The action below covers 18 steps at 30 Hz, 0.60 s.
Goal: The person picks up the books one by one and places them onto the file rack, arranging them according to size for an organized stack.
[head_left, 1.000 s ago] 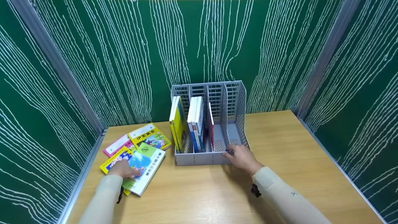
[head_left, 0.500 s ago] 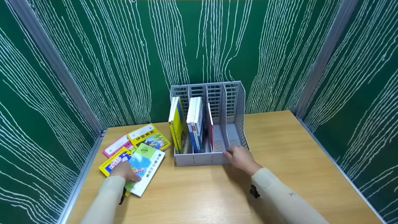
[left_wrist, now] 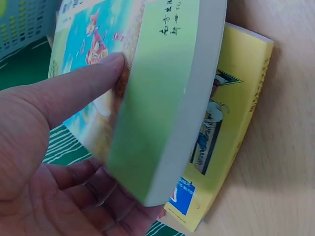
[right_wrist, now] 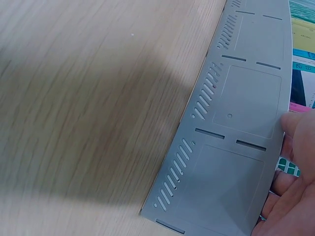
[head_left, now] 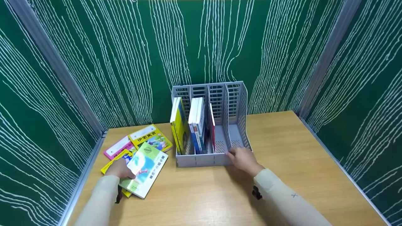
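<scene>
My left hand (head_left: 119, 169) holds a thick green-and-blue book (head_left: 154, 166) by its left edge. In the left wrist view the thumb lies on the cover and the fingers are underneath, with that edge tilted up. Below it lies a yellow book (left_wrist: 231, 128). Behind are another yellow book (head_left: 150, 138) and a pink-edged book (head_left: 114, 150). My right hand (head_left: 245, 159) grips the front lip of a grey file rack (head_left: 204, 160), its fingers on the inner side. Yellow, white-and-blue and thin red-edged books stand in the rack's compartments.
The wooden table (head_left: 201, 201) fills the foreground. A green wall (head_left: 194, 40) with white lines rises close behind the rack. Metal posts (head_left: 323, 62) stand at the corners.
The left hand has shifted slightly left and the green-and-blue book's left side has risen, its cover now catching glare. The right hand stays on the rack's lip.
</scene>
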Motion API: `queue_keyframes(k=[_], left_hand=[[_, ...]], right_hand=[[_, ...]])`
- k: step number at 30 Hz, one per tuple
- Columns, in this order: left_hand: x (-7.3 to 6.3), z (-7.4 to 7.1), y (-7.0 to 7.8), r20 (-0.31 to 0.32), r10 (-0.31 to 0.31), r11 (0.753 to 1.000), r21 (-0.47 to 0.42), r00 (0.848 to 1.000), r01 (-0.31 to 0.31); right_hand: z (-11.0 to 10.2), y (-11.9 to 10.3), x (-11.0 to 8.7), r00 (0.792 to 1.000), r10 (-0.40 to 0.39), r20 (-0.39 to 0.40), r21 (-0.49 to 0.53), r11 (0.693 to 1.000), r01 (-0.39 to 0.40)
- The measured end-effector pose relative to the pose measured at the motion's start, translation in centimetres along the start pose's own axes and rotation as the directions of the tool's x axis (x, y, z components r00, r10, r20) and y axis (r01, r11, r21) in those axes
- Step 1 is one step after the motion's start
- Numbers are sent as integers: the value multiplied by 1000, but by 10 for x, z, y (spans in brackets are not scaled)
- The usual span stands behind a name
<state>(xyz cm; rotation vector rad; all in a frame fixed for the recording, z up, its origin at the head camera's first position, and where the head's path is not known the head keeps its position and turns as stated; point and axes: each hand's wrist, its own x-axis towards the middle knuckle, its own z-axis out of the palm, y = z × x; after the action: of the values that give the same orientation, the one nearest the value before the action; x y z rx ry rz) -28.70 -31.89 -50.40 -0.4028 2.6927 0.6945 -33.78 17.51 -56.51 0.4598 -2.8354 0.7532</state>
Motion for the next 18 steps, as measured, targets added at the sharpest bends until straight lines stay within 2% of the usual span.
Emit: queue_keyframes(k=[4, 11, 14, 18], left_hand=[[5, 1, -2, 32, -10, 999, -36, 999, 11], [9, 4, -2, 96, 43, 995, -93, 994, -34], [7, 6, -2, 95, 49, 990, -138, 994, -36], [7, 12, -3, 59, 80, 982, -178, 995, -69]], right_hand=[[0, 0, 0, 1000, -10, -5, 2, 1000, 10], [-1, -1, 0, 1000, -26, -13, 4, 1000, 26], [-1, -1, 1, 1000, -26, -12, 0, 1000, 26], [-1, -1, 1, 999, -29, -16, -3, 1000, 29]])
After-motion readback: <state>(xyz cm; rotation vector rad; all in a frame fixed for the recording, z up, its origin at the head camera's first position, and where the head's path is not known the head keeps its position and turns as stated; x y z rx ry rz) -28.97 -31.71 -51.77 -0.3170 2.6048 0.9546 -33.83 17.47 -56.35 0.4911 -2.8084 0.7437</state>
